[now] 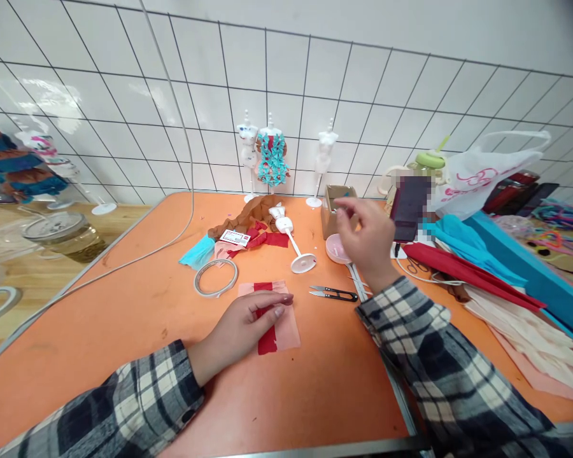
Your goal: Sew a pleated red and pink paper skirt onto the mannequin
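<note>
My left hand point(243, 321) lies palm down on a pale pink sheet point(289, 329), seemingly crepe paper, with a red strip point(267, 345) across it. Its fingers are stretched out and the thumb stands a little apart. Raised over the right side of the table, my right hand point(367, 238) has its fingers curled in a pinch; anything between the tips is too small to make out. Behind it are a small cardboard box point(331, 222) and a pink dish point(335, 250). Black-handled thread snips point(337, 294) lie between the two hands.
A small white mannequin point(285, 224) lies on its side by red and brown scraps point(248, 215). A tape roll point(197, 280) is left of the sheet. Several mannequins point(325, 149) stand by the tiled wall. Folded coloured paper point(477, 277) and a phone point(410, 207) occupy the right.
</note>
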`<state>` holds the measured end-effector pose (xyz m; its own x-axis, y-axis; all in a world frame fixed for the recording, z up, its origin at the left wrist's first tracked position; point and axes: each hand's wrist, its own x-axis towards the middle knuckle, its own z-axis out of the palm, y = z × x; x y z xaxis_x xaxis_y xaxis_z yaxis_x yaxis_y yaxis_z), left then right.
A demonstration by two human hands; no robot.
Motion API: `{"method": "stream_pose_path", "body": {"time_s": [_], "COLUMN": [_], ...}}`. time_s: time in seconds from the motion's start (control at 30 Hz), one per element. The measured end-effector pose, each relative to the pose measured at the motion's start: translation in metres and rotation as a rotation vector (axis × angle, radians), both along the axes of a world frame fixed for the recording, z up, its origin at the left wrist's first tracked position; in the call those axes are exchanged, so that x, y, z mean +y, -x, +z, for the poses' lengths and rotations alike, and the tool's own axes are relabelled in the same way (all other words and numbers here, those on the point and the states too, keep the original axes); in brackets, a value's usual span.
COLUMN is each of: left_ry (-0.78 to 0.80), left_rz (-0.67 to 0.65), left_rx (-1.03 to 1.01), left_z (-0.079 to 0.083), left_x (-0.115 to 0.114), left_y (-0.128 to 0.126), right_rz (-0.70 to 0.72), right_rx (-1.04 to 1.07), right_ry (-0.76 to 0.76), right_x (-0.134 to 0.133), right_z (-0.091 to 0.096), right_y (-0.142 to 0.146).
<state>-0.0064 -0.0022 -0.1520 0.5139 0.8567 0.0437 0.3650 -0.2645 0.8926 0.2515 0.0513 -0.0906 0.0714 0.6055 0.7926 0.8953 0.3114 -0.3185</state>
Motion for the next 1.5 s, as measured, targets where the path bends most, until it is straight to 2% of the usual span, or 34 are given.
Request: {"method": "stream_pose_path", "body": {"time_s": [0.13, 0.23, 0.33, 0.57, 0.73, 0.87, 1.0, 1.13, 1.23, 1.3, 1.4, 1.5], "left_ry": [0.092, 0.142, 0.142, 0.056, -0.031, -0.014, 0.054, 0.11, 0.103, 0.039, -0.158, -0.355], "left_rz": [0.016, 0.001, -0.009, -0.057, -0.014, -0.013, -0.021, -0.024, -0.055, -0.066, -0.09, -0.154], "left_rx": [-0.105, -0.199, -0.241, -0.189, -0.108, -0.09, -0.165, -0.187, -0.169, -0.13, 0.01, 0.161], "left_z": [-0.001, 0.001, 0.004, 0.0, -0.006, -0.007, -0.003, 0.004, 0.004, 0.002, -0.004, -0.006], "left_x": [0.002, 0.002, 0.001, 0.002, 0.003, 0.004, 0.004, 0.002, 0.002, 0.003, 0.004, 0.004], "left_y": [0.003, 0.003, 0.004, 0.006, 0.007, 0.007, 0.007, 0.006, 0.006, 0.007, 0.008, 0.008], "right_rz": [0.378, 0.478, 0.468, 0.444, 0.472, 0.517, 0.506, 0.504, 0.476, 0.466, 0.484, 0.558], "right_rx": [-0.047, -0.121, -0.197, -0.249, -0.242, -0.113, 0.012, -0.18, -0.291, -0.331, -0.345, -0.222], "right_ry": [0.02, 0.022, 0.044, 0.107, 0.28, 0.409, 0.308, 0.162, 0.141, 0.171, 0.232, 0.369], "right_x": [-0.047, -0.065, -0.066, -0.062, -0.063, -0.062, -0.064, -0.068, -0.068, -0.067, -0.067, -0.066], "right_z": [-0.031, -0.051, -0.058, -0.055, -0.054, -0.057, -0.057, -0.056, -0.056, -0.057, -0.058, -0.059], "right_y": [0.044, 0.057, 0.057, 0.053, 0.054, 0.053, 0.051, 0.049, 0.049, 0.049, 0.05, 0.052]}}
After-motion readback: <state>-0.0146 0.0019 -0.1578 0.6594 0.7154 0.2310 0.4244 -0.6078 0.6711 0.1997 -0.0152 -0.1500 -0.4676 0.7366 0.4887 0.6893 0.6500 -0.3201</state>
